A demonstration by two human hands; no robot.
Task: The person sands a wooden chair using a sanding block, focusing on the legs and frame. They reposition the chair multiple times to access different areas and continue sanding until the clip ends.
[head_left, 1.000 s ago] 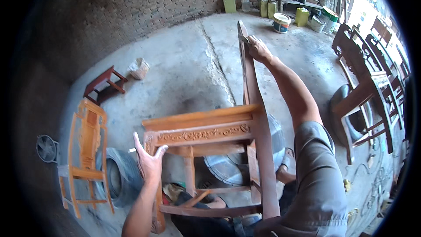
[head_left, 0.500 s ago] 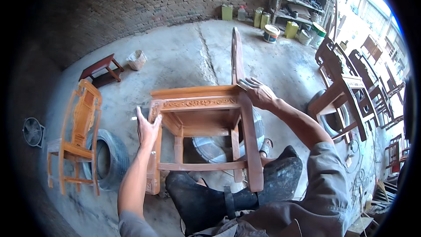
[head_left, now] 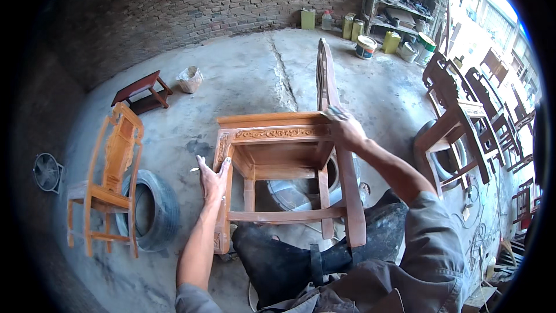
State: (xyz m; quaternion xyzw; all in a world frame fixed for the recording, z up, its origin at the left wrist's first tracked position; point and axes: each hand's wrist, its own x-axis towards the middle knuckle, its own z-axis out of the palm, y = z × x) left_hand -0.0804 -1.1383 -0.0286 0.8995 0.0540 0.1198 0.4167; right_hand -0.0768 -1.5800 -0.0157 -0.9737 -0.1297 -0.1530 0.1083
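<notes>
A wooden chair [head_left: 284, 133] stands side-on before me, with a carved rail under the seat and its backrest [head_left: 325, 78] on the right. My right hand [head_left: 346, 130] presses on the corner where seat and backrest meet. Its fingers are closed over a thin piece that looks like sandpaper, mostly hidden beneath them. My left hand [head_left: 213, 178] rests against the carved front leg [head_left: 222, 208], thumb and forefinger apart. From its fingers sticks a small white cigarette [head_left: 194, 169].
A tyre [head_left: 289, 194] lies under the chair. Left stand a yellowish chair [head_left: 119, 145], another tyre [head_left: 165, 211], a fan [head_left: 47, 172] and a low red-brown table [head_left: 142, 94]. Several unfinished chairs [head_left: 457, 122] crowd the right. Buckets [head_left: 366, 47] and a shelf rack [head_left: 402, 3] are along the brick wall.
The whole scene has shifted rightward in the picture. My right hand has bent at the wrist and moved slightly over the seat corner. My left hand stays by the front leg.
</notes>
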